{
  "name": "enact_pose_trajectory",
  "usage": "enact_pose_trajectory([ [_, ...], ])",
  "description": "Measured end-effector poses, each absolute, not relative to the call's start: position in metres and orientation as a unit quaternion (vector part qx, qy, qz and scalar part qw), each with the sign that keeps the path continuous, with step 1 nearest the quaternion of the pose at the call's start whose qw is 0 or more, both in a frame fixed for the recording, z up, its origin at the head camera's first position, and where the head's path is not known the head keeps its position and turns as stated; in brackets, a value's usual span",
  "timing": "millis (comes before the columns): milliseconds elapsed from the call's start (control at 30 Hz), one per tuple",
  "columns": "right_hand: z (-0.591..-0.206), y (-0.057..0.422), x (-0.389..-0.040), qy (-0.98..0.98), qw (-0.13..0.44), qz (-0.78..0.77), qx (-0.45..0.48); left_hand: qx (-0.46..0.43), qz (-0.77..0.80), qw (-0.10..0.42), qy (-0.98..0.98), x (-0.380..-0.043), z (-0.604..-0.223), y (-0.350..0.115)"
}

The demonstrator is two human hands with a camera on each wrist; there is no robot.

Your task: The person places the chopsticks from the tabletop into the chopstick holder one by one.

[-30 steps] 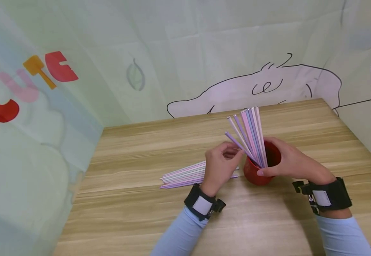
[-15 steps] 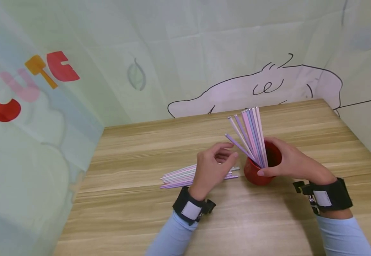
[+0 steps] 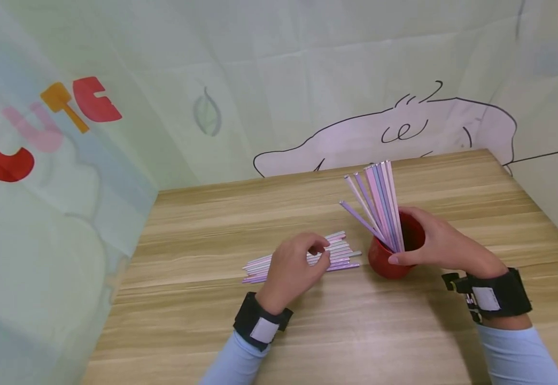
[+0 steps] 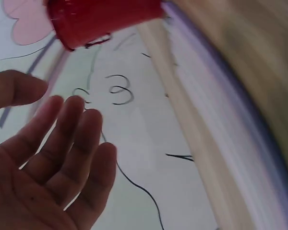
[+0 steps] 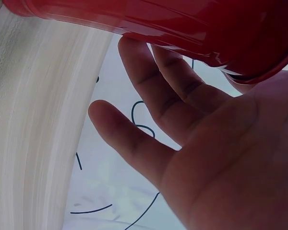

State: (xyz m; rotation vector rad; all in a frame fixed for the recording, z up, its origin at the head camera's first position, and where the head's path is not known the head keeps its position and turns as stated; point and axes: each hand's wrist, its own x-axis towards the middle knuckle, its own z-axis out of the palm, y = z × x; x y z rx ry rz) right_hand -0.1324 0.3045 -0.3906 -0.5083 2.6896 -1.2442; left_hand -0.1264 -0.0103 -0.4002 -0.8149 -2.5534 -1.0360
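My right hand grips a red cup that stands on the table, thumb at the near side of its rim. In the right wrist view the fingers reach along the cup's red wall. A bunch of pink, blue, white and purple straws leans leftward in the cup, one purple straw tilted lowest. My left hand hovers over a flat row of similar straws, partly hiding them. Its fingers are loosely bent with nothing between them, as the left wrist view also shows.
The wood-grain table reaches back to a printed cloth backdrop with a cartoon outline. Another cloth panel with coloured letters borders the left side.
My left hand has drawn away from the purple straw in the cup and moved left and down over the straws on the table. My right hand keeps its grip on the cup.
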Motion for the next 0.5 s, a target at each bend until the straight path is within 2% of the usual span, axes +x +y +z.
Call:
enact_pose_trajectory([
  [200,-0.39,0.304,-0.132,0.891,0.07,-0.415,-0.168,-0.272,-0.254,0.088,-0.924,-0.123,-0.418,-0.03],
  [500,-0.39,0.305,-0.132,0.891,0.076,-0.418,-0.162,-0.29,-0.175,0.049,-0.94,-0.125,-0.433,-0.039],
])
